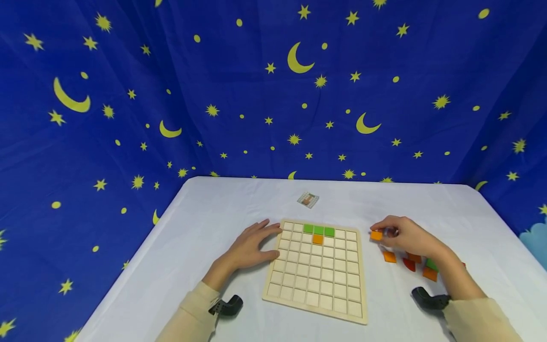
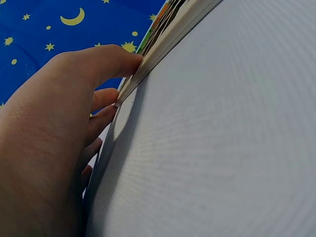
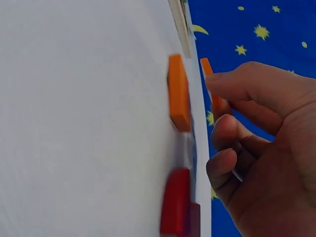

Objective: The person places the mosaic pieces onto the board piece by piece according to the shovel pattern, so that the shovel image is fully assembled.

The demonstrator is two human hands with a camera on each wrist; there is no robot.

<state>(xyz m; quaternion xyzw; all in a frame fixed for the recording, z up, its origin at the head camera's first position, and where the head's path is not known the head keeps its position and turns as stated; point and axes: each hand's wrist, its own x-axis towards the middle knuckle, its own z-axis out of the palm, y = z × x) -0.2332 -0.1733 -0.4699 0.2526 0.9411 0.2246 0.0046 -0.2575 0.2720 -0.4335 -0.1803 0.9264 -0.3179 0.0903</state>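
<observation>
A wooden grid board (image 1: pixel 314 314) lies on the white table, with green square tiles (image 1: pixel 318 230) in its far row and an orange square tile (image 1: pixel 318 239) just below them. My left hand (image 1: pixel 249 247) rests at the board's left edge, fingers spread and fairly straight; in the left wrist view its thumb (image 2: pixel 129 60) touches the board's side. Right of the board, my right hand (image 1: pixel 408 236) pinches another orange square tile (image 1: pixel 376 235) between thumb and fingertips, raised over the table. Below that hand lies a loose orange tile (image 1: pixel 390 257), also seen in the right wrist view (image 3: pixel 178 94).
A red rounded tile (image 1: pixel 409 264) and several orange and green pieces (image 1: pixel 430 273) lie under the right forearm, partly hidden by it. Behind the board sits a small patterned card (image 1: pixel 308 199). A blue curtain with moons and stars (image 1: pixel 273 95) borders the table.
</observation>
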